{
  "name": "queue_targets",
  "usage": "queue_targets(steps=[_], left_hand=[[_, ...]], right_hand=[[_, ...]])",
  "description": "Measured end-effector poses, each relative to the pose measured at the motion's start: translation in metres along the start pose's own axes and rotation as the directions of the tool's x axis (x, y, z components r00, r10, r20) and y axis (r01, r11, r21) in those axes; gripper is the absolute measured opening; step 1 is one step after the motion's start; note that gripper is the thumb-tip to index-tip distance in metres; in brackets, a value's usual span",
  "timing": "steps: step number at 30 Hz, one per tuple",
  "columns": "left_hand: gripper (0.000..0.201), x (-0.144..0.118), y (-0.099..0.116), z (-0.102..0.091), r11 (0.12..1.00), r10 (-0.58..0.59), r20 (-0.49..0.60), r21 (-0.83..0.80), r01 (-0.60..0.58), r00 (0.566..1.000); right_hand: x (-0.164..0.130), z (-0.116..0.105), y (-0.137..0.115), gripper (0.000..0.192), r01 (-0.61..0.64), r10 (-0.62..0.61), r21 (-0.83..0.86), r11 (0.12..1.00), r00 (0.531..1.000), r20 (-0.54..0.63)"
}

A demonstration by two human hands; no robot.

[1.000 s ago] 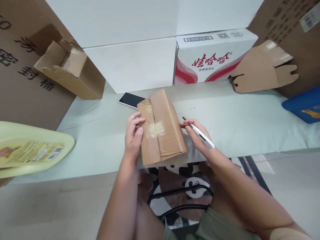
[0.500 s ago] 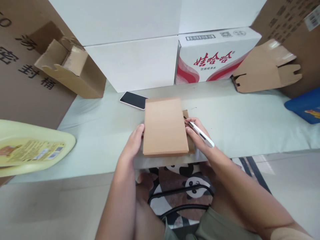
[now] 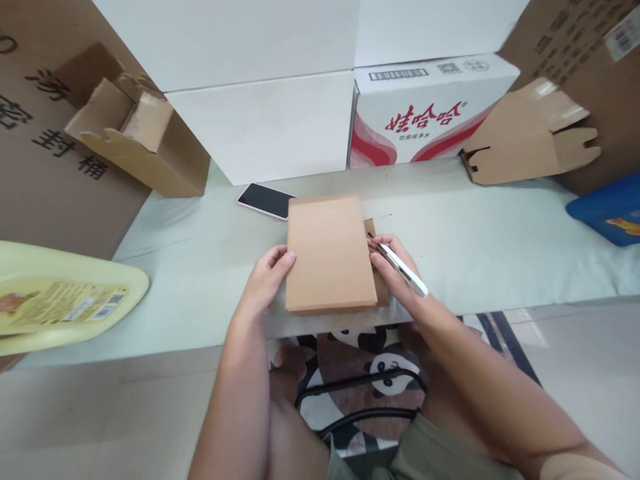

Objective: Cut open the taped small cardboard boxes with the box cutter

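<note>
A flat brown cardboard box (image 3: 327, 253) lies on the cloth-covered surface before me, over another brown cardboard piece (image 3: 381, 283) that sticks out at its right. My left hand (image 3: 270, 273) grips the box's left edge, the thumb resting on top and the fingertips hidden at the side. In my right hand (image 3: 393, 263) is a white utility knife (image 3: 404, 271), its dark tip pointing up and left. The fingers of that hand are closed around the knife beside the box's right edge.
A phone (image 3: 264, 200) lies just behind the box. Farther back stand white cartons (image 3: 265, 127) and a red-and-white water carton (image 3: 425, 120). Open cardboard boxes (image 3: 170, 147) flank them. A yellow bottle (image 3: 75, 297) is at left, a blue container (image 3: 607, 210) at right.
My left hand has shifted its hold: the thumb now lies over the top of the box's left edge. The right hand and knife look nearly unmoved; the view has shifted slightly.
</note>
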State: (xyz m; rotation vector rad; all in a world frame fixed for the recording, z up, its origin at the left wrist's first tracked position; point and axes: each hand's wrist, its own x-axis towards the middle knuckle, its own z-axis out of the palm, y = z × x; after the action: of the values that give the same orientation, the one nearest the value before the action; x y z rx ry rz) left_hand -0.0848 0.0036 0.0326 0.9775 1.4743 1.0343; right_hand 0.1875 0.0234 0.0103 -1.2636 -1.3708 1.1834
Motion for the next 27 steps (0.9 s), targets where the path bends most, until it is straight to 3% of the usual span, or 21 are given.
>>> queue_targets(steps=[4, 9, 12, 16, 19, 24, 27], left_hand=[[0.062, 0.002, -0.001, 0.002, 1.000, 0.021, -0.046, 0.012, -0.020, 0.999], [0.062, 0.002, -0.004, 0.003, 0.999, 0.021, -0.059, -0.026, -0.023, 0.998], [0.064, 0.003, -0.008, 0.003, 0.998, 0.046, -0.049, -0.029, -0.047, 0.998], [0.062, 0.006, -0.012, 0.004, 0.993, 0.055, -0.014, -0.108, -0.057, 0.998], [0.062, 0.007, -0.013, 0.001, 0.985, 0.109, -0.011, -0.131, -0.109, 0.994], [0.073, 0.007, -0.014, -0.004, 0.955, 0.294, 0.202, -0.028, -0.294, 0.934], [0.084, 0.004, -0.013, 0.001, 0.937, 0.283, 0.301, 0.114, -0.329, 0.911]], right_hand=[[-0.002, 0.003, -0.003, 0.035, 0.026, -0.023, 0.118, 0.993, 0.999, -0.030], [-0.008, 0.004, -0.011, 0.042, 0.131, -0.076, 0.256, 0.958, 0.974, -0.213], [-0.013, 0.002, -0.015, 0.048, 0.103, -0.063, 0.298, 0.949, 0.988, -0.141], [-0.015, 0.002, -0.019, 0.046, -0.059, 0.065, 0.313, 0.948, 0.998, -0.010], [-0.010, 0.002, -0.018, 0.049, -0.142, 0.173, 0.441, 0.886, 0.985, -0.029], [0.006, 0.000, -0.005, 0.051, -0.153, 0.300, 0.623, 0.767, 0.944, -0.137], [0.011, -0.002, 0.005, 0.050, -0.161, 0.342, 0.653, 0.740, 0.926, -0.159]])
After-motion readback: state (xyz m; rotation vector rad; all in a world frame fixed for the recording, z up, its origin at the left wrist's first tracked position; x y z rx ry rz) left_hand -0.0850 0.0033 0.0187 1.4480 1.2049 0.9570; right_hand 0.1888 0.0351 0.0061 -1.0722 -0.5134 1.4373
